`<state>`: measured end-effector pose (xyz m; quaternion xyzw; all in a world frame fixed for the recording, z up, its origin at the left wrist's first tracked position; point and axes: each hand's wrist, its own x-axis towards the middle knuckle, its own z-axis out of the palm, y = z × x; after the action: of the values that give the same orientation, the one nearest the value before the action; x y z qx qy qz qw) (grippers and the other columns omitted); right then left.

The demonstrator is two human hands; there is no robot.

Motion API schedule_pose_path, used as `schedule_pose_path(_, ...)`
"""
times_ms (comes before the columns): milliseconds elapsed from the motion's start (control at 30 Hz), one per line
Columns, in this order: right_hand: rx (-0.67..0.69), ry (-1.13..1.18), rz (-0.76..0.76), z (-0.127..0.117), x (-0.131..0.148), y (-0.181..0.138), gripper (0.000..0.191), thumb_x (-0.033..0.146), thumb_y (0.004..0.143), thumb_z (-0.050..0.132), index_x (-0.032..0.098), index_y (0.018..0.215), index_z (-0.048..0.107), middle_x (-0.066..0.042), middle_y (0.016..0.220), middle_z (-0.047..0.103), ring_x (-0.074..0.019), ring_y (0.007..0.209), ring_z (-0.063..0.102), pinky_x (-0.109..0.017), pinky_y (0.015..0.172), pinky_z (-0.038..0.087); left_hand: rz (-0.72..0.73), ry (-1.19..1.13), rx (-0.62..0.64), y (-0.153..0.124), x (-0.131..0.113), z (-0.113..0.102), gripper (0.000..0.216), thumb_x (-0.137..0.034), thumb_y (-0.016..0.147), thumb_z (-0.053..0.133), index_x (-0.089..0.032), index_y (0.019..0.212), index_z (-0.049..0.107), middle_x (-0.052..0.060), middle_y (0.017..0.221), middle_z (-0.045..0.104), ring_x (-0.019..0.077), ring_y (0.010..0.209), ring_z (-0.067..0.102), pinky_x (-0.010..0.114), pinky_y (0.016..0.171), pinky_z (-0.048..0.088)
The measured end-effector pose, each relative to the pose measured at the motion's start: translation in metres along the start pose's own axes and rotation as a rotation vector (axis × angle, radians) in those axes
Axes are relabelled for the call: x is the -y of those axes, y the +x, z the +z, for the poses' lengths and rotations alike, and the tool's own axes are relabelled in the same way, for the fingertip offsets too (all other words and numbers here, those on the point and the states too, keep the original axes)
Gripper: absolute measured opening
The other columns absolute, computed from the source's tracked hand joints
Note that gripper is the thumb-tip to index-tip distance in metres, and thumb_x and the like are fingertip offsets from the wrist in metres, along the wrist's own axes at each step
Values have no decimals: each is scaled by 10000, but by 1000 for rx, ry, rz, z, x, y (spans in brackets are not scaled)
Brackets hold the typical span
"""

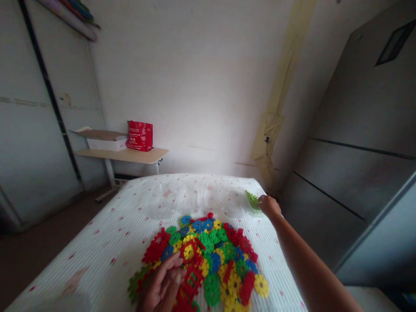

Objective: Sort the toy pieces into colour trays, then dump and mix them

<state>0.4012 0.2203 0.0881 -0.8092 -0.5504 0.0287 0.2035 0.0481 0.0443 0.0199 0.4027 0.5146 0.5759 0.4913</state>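
Note:
A heap of flat plastic snowflake pieces [208, 255] in red, green, blue and yellow lies on a white bed [130, 225] with small red dots. My left hand [164, 284] rests on the near left of the heap, fingers stretched over red pieces, holding nothing that I can see. My right hand [269, 205] reaches out to the bed's far right edge and is closed on a green piece [252, 201], away from the heap.
A light wooden side table [125, 154] stands past the bed at the left with an open white box [104, 139] and a red bag [140, 135]. A grey wardrobe [364, 143] rises close on the right. Brown floor [35, 242] lies left of the bed.

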Motion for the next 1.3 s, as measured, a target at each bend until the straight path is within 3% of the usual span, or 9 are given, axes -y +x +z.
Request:
schedule_pose_path(100, -100, 11, -59, -11, 10, -17, 168, 156, 726, 567, 167, 859, 669, -105, 928, 671, -222, 810, 625, -275, 642, 436, 29, 23, -70, 5, -8, -8, 507, -526, 607, 676, -190, 984, 634, 85, 1020, 680, 244, 918, 643, 303, 813, 517)
schedule_pose_path(200, -195, 68, -161, -20, 26, -37, 234, 208, 776, 475, 169, 930, 647, -104, 1054, 640, -212, 862, 605, -282, 723, 422, 127, 70, -231, 14, -22, -23, 433, -501, 634, 641, -181, 926, 639, 79, 972, 685, 237, 916, 631, 303, 831, 493)
schedule_pose_path(367, -222, 435, -433, -15, 65, -84, 255, 359, 759, 474, 175, 837, 632, -68, 803, 676, -187, 664, 593, -277, 635, 438, 246, 259, -416, 30, -28, -50, 261, -394, 694, 549, -187, 828, 636, 59, 877, 679, 221, 863, 616, 307, 816, 466)
schedule_pose_path(567, 247, 575, -771, 8, 126, -156, 185, 240, 787, 469, 206, 837, 644, -10, 698, 644, -140, 588, 550, -233, 549, 409, 283, 922, -150, 26, -17, -48, 213, -204, 745, 451, -212, 854, 633, 43, 873, 636, 188, 869, 573, 298, 818, 421)
schedule_pose_path(667, 359, 469, -909, 17, 142, -179, 210, 132, 761, 462, 212, 800, 653, -14, 750, 650, -142, 666, 567, -229, 612, 403, 289, 1202, -41, 19, -17, -41, 289, -203, 693, 525, -206, 964, 627, 62, 937, 606, 215, 950, 520, 314, 854, 383)
schedule_pose_path(767, 456, 357, -961, 24, 147, -190, 230, 80, 740, 459, 203, 788, 648, -23, 790, 659, -142, 732, 579, -218, 657, 397, 278, 1309, 20, 14, -21, -36, 311, -182, 646, 563, -205, 950, 626, 70, 970, 583, 230, 962, 494, 322, 842, 371)
schedule_pose_path(1033, 518, 110, -1092, 40, 146, -198, 256, 60, 710, 472, 208, 782, 668, -38, 853, 664, -150, 806, 591, -208, 656, 400, 259, 1323, 16, 11, -24, -31, 207, -102, 642, 526, -206, 810, 587, 41, 883, 610, 212, 893, 538, 297, 734, 360)
schedule_pose_path(1167, 460, -124, -1069, 42, 140, -196, 240, 79, 729, 472, 181, 729, 689, -82, 793, 679, -162, 684, 608, -213, 533, 376, 302, 1065, 14, 15, -17, -33, 131, -138, 706, 496, -220, 733, 594, 9, 767, 639, 174, 795, 585, 254, 725, 373)
schedule_pose_path(1300, 448, -257, -973, 33, 132, -190, 248, 75, 691, 482, 174, 703, 709, -102, 672, 692, -190, 583, 622, -225, 456, 330, 215, 729, -66, 19, -15, -36, 203, -332, 801, 441, -209, 817, 601, -19, 641, 609, 151, 618, 567, 218, 595, 378)
